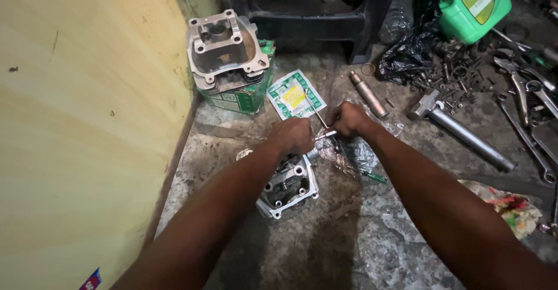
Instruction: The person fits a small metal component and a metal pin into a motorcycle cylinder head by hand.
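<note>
Left hand (pixel 295 134) closed over a grey engine head (pixel 289 186) on the concrete floor (pixel 349 243), right hand (pixel 349 118) fingers pinching a thin metal tool (pixel 317 114), hammer (pixel 459 128) well apart

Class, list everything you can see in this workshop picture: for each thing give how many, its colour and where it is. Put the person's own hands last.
Engine head: one, silver, on the floor under the left hand.
Engine casting: one, silver, on a green box by the yellow wall.
Packet: one, green and white, flat behind the hands.
Thin metal tool: one, silver, between both hands.
Clear plastic wrap: one, beside the head.
Hammer: one, grey, to the right.
Metal pin: one, grey, behind the right hand.
Wrenches: several, silver, far right.
Jug: one, green, top right.
Left hand: on the engine head.
Right hand: gripping the thin tool.
</note>
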